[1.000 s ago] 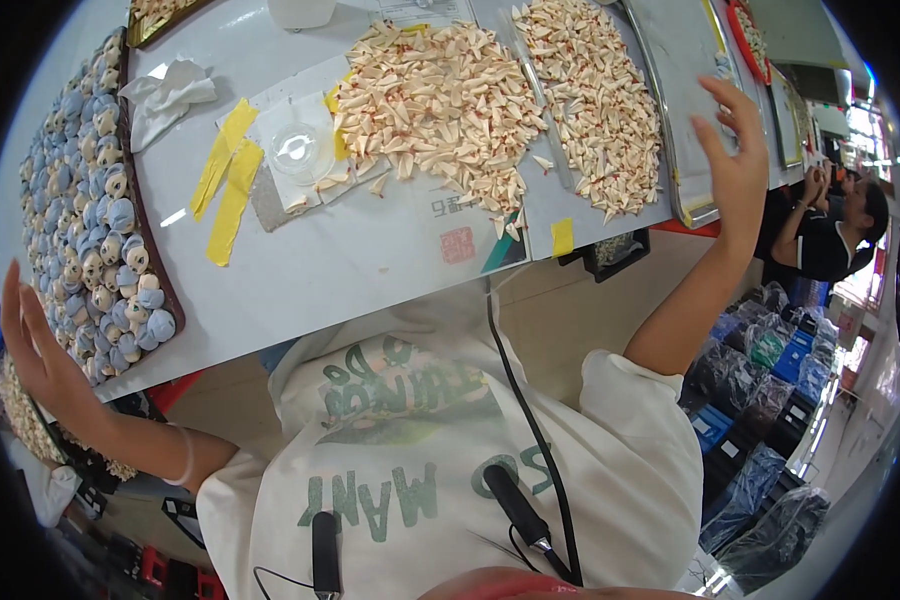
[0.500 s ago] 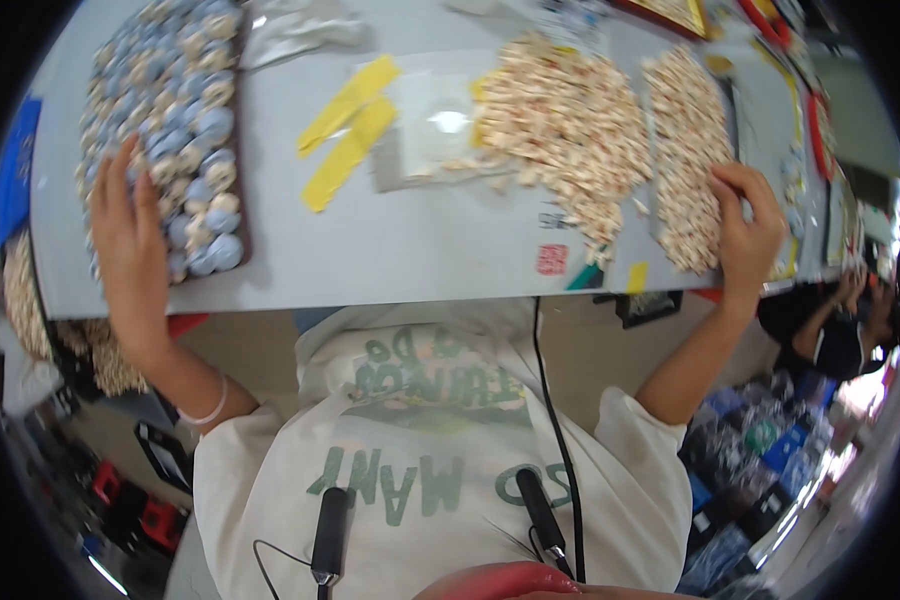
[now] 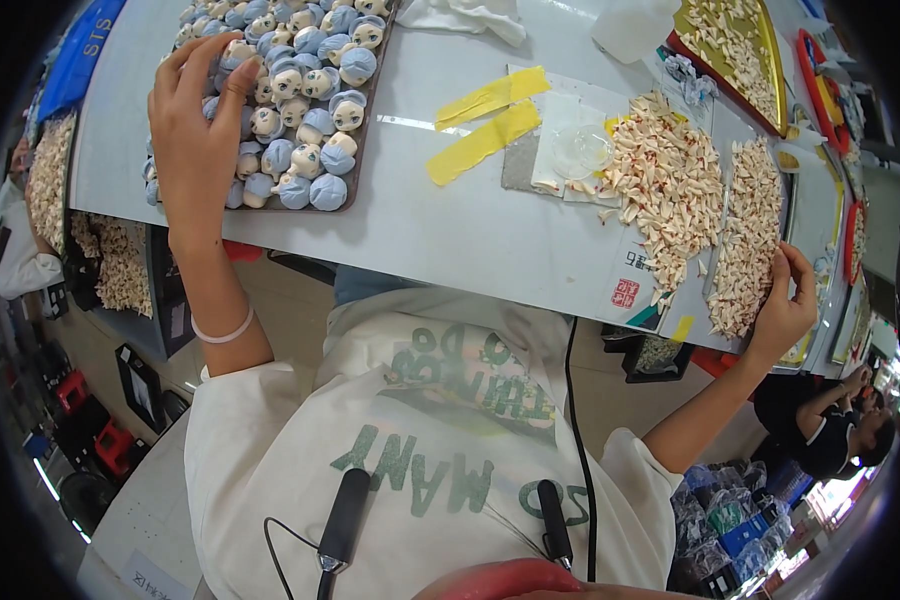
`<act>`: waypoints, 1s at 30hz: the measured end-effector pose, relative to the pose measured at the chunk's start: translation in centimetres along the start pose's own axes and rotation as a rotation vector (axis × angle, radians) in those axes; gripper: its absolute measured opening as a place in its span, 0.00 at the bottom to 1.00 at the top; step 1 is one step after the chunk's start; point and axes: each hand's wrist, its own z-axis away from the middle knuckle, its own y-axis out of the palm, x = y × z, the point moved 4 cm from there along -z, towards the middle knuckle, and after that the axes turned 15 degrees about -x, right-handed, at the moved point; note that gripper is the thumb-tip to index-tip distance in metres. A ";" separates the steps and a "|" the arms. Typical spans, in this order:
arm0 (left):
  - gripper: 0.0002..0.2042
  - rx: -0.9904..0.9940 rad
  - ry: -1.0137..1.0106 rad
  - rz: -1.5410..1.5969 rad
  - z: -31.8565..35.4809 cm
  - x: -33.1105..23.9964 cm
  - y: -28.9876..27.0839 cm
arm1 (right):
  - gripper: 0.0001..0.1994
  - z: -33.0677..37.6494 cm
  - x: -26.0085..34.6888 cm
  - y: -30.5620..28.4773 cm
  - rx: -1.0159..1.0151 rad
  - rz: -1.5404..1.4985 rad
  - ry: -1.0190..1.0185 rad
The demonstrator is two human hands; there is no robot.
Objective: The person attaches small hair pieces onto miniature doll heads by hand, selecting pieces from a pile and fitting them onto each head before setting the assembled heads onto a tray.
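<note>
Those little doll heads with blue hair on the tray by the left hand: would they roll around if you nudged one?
Probably a bit. Each doll head looks rounded, so a loose one might roll. Packed tightly in the tray, neighbours likely hold it. They seem small and light; the left hand rests on several at once.

Person in a pale printed T-shirt, bare-armed

The off-white, short-sleeved shirt carries large green block lettering across the chest. A thin white band circles the wrist of the left hand (image 3: 192,140); the right hand (image 3: 788,305) wears nothing. A black cable runs down the shirt front, and two black clip-on devices hang near its lower edge.
</note>
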 end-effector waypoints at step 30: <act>0.16 0.413 -0.720 1.799 7.2 -12.2 1.2 | 0.09 1.1 -0.9 -1.6 -0.093 -0.556 0.353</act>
